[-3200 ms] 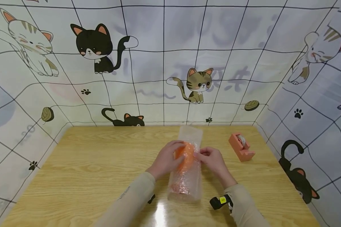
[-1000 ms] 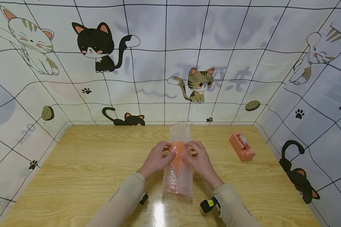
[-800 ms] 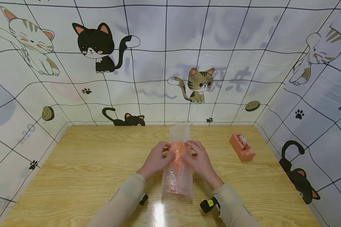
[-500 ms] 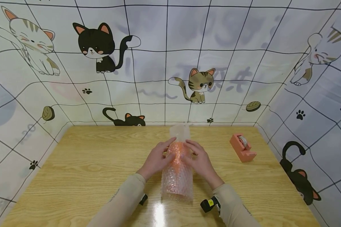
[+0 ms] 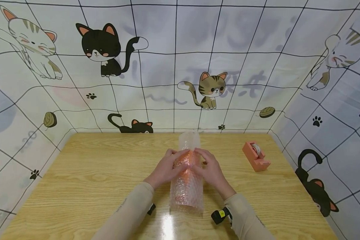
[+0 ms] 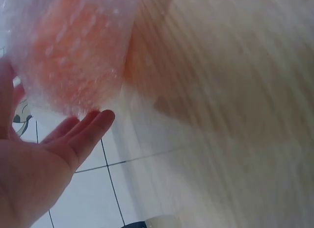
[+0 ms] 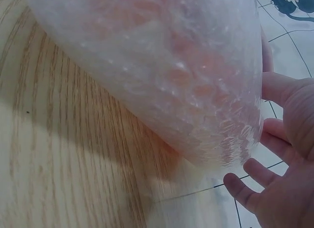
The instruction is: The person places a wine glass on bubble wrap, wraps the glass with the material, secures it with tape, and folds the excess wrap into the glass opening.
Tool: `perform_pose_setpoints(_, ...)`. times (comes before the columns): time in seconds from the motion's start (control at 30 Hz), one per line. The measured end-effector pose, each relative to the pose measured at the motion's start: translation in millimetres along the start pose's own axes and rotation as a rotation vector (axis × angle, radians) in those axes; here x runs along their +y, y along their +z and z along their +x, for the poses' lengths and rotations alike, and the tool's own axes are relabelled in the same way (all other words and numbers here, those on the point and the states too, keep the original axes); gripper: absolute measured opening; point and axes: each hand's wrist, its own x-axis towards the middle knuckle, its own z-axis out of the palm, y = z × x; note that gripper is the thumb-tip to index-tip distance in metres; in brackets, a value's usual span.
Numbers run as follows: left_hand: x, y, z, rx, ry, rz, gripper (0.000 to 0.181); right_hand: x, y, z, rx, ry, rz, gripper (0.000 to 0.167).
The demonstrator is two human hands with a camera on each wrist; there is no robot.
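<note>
A bubble wrap roll (image 5: 186,190) lies lengthwise on the table in front of me, with an orange object (image 5: 186,162) showing blurrily through its layers; its kind cannot be made out. On the left side my left hand (image 5: 165,169) holds the roll, thumb and index finger on top. Opposite it, my right hand (image 5: 211,170) holds the right side, its thumb close to the left thumb. The left wrist view has the left fingers (image 6: 91,132) along the wrap's far end. In the right wrist view the right fingers (image 7: 274,139) lie against the wrap.
A pink tape dispenser (image 5: 256,156) with a roll of clear tape stands at the back right of the wooden table (image 5: 108,166). Cat-printed cloth walls (image 5: 156,66) enclose the back and both sides. A black wrist camera (image 5: 220,216) hangs under the right sleeve.
Over three seconds the roll has shifted left and straightened, and the right hand has come up round its right side. In the last half second the left fingers have slid slightly right over the wrap.
</note>
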Motion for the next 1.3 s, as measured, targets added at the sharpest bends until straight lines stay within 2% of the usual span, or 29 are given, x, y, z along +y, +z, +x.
perform_pose_setpoints(0.17, -1.9, -3.6, 1.6, -0.061, 0.021, 0.014, 0.064, 0.8, -0.9, 1.0, -0.011, 0.015, 0.020, 0.060)
perform_pose_setpoints(0.53, -4.7, -7.1, 5.9, -0.112, 0.041, 0.048, 0.070, 0.2, -0.4, 2.1, -0.024, 0.059, 0.048, 0.062)
perform_pose_setpoints(0.67, -8.3, -6.5, 8.7, -0.112, 0.052, 0.084, 0.068, 1.2, -0.6, 1.4, -0.034, 0.050, 0.055, 0.062)
perform_pose_setpoints(0.93, -11.5, -6.1, 9.2, -0.107, 0.043, 0.075, 0.068, 6.0, -5.7, -0.4, -0.074, -0.004, 0.127, 0.056)
perform_pose_setpoints(1.07, -10.8, -6.0, 8.7, -0.105, 0.039, 0.073, 0.067, 9.0, -7.0, -1.0, -0.063, -0.026, 0.135, 0.051)
perform_pose_setpoints(1.3, -9.9, -6.7, 6.4, -0.110, 0.005, 0.020, 0.067, 15.0, -16.0, -2.2, -0.021, -0.009, 0.092, 0.038)
